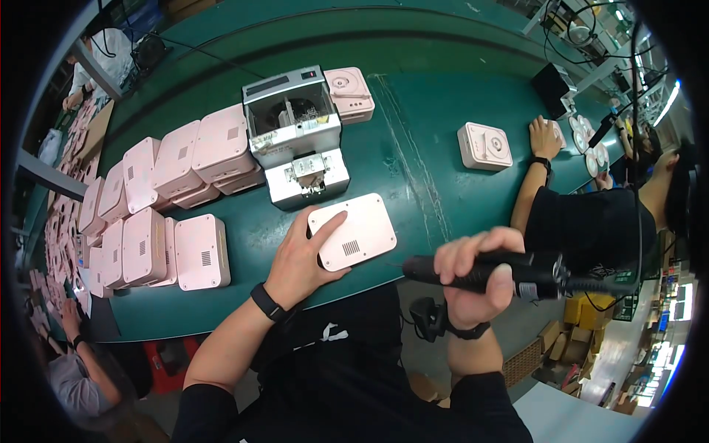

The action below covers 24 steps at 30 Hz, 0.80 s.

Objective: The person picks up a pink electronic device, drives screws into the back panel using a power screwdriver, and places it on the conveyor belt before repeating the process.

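A pink box-shaped device lies on the green table, its vented face with corner screw holes turned up. My left hand grips it from the left, a finger stretched over the top and the thumb along the near side. In my right hand is a black electric screwdriver, held roughly level above the table's front edge, its tip toward the left and its cable running off right. Just beyond the device stands a screw feeder with a clear window.
Several pink devices are stacked on the left. Another pink device sits behind the feeder, and one more lies to the right, near a co-worker's hand. Scratched tape crosses the green table. Other people work at far left.
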Each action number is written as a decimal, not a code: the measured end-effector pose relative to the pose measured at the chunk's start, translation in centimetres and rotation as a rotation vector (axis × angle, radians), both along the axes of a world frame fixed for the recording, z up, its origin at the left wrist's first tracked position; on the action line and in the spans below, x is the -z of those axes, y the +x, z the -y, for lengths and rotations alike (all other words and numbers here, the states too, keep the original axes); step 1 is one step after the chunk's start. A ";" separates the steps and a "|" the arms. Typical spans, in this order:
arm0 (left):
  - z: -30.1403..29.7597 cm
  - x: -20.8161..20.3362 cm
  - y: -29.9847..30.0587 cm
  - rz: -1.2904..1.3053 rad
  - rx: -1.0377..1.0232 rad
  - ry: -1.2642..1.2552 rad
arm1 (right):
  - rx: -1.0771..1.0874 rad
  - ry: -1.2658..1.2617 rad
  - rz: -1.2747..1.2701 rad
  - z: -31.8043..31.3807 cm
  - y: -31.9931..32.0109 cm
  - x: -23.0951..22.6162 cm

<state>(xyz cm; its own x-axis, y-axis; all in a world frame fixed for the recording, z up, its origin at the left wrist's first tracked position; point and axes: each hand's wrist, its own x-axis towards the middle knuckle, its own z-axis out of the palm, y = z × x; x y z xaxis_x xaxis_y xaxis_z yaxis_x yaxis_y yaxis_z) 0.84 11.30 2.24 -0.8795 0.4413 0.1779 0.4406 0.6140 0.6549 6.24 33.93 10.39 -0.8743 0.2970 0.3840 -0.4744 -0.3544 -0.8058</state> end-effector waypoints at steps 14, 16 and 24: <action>0.3 0.4 0.1 -0.034 -0.018 0.043 | -0.184 0.183 0.039 3.4 -2.8 0.0; 0.4 0.6 0.1 -0.038 -0.022 0.048 | -0.246 0.285 -0.005 3.5 -2.7 -0.1; 0.6 0.7 0.1 -0.051 -0.023 0.059 | -0.220 0.185 0.036 3.3 -3.5 -1.0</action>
